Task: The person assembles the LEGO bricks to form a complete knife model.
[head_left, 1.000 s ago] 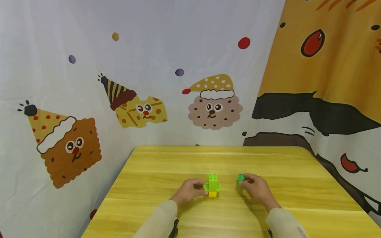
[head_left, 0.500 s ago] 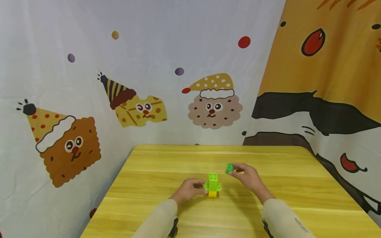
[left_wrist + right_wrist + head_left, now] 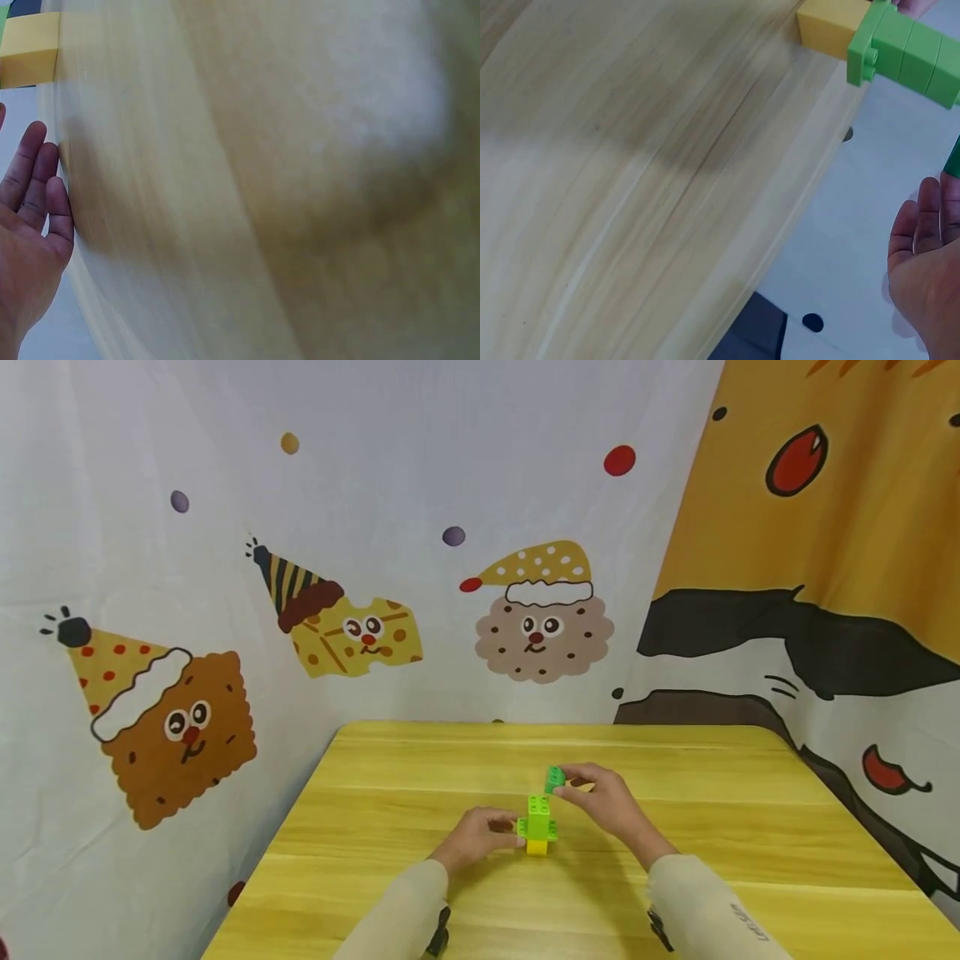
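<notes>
A small tower of toy bricks stands on the table, with a yellow base, a wider light-green plate above it and stacked light-green bricks on top. My left hand holds the left end of that plate, thumb in front and fingers behind. In the left wrist view its outer fingers extend below the yellow base. My right hand pinches a darker green building brick by its right side, raised just above and behind the tower's top. Only a corner of this brick shows in the right wrist view.
The wood-grain table extends around the tower, its far edge near a white cloth backdrop printed with cartoon snacks. A yellow, black and white printed curtain hangs at the right.
My right hand has carried the darker green brick up and leftward, from right of the tower to just above its top. The left hand and the tower have stayed in place.
</notes>
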